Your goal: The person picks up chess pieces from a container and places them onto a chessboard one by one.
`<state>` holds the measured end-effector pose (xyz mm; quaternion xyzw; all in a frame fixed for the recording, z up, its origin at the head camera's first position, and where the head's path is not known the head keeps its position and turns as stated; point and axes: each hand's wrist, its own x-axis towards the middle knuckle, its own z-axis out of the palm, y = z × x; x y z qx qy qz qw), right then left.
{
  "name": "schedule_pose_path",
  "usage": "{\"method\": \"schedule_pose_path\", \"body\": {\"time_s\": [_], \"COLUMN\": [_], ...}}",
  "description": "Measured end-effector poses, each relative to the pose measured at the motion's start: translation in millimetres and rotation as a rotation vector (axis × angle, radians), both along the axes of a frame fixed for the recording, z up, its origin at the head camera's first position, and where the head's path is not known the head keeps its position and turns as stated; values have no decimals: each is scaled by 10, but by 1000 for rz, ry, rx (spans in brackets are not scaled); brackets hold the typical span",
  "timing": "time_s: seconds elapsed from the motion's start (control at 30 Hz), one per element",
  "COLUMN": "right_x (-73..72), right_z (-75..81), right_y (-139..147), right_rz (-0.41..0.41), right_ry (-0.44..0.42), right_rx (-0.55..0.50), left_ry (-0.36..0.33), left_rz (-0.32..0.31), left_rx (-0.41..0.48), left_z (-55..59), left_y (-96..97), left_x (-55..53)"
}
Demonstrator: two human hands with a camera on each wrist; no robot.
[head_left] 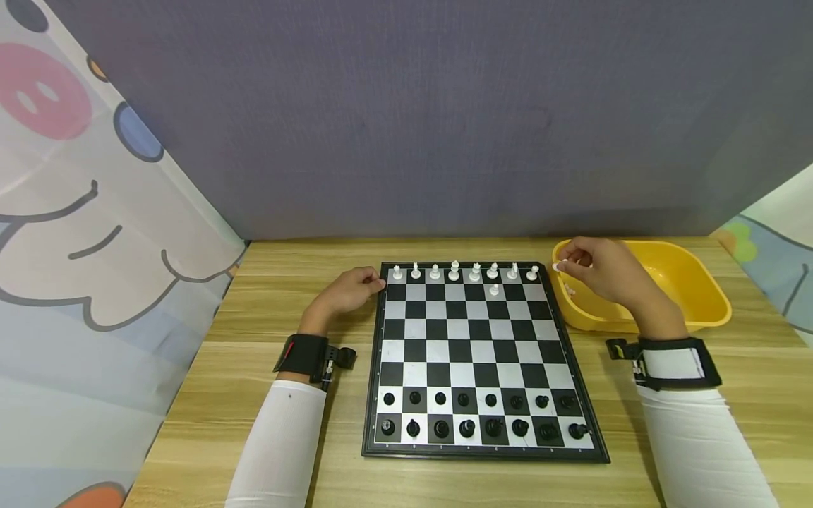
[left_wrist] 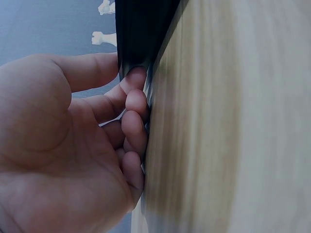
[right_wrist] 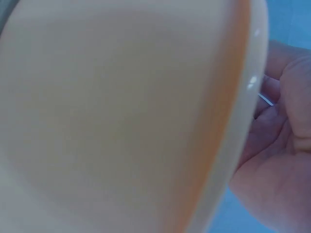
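I am setting white pieces (head_left: 454,272), it seems.
Right of the board (head_left: 457,329), my right hand (head_left: 606,269) pinches one piece (head_left: 556,267) at the basin (head_left: 673,282); my left hand (head_left: 345,291) grips the board's edge. Next needs gentle placing.

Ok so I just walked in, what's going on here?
A person's left hand grips the left edge of a chessboard near its far corner. The right hand pinches a small white chess piece at the left side of a yellow basin. Black chessmen fill the two nearest rows. Eight white chessmen line the farthest row, with a single white pawn in front of them.
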<state>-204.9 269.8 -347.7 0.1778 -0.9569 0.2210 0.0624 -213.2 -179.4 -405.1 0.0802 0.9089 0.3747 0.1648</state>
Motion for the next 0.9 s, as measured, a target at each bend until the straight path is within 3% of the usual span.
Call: {"method": "schedule_pose_path", "body": {"time_s": [0.53, 0.9], "right_x": [-7, 2], "right_z": [-76, -134], "right_y": [-244, -293], "right_rz": [64, 93], "right_ry": [-105, -139], "right_rx": [135, 167], "left_ry": [1, 17], "left_rz": [6, 6], "left_rx": [3, -5], "left_z": [1, -2], "left_y": [7, 7], "left_x": [10, 7]}}
